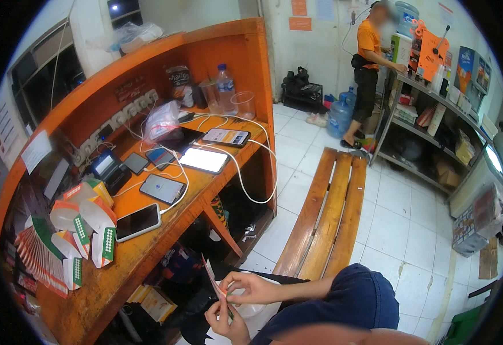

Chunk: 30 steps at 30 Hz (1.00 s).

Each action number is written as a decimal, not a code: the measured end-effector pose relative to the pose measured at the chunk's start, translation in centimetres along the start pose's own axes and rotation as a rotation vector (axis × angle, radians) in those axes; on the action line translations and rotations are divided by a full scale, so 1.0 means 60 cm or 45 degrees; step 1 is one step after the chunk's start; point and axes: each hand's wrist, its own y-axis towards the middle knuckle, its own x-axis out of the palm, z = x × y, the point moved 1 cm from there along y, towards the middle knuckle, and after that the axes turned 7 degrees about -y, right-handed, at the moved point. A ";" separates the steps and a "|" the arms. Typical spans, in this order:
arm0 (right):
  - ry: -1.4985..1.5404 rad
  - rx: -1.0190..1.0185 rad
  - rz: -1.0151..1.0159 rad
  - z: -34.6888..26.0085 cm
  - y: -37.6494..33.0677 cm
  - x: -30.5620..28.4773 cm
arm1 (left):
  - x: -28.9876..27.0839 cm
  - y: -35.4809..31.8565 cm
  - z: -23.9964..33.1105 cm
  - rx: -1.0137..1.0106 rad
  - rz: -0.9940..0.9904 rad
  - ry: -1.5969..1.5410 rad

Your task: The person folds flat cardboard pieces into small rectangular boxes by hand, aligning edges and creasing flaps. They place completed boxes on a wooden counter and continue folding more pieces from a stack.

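Both hands are low at six o'clock: the right hand pinches the top of a flat folded carton, the left hand curls closed round its lower end, so its long axis runs from eleven to five between them, over a white piece in the lap. Out at nine o'clock, well apart and nearer the left, folded white, orange and green cartons crowd the orange surface, flat ones fanned beside them; phones on white cables lie beyond; orange paper signs hang at twelve.
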 end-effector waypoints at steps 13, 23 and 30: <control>0.208 -0.253 0.048 0.005 -0.005 0.026 | 0.011 -0.021 -0.033 -0.148 0.255 -0.921; 0.001 -0.151 0.043 0.009 -0.005 0.031 | 0.022 -0.001 -0.023 -0.327 0.272 -1.250; 0.251 -0.037 0.142 0.008 0.002 0.022 | 0.021 0.001 0.003 -0.120 0.034 -0.844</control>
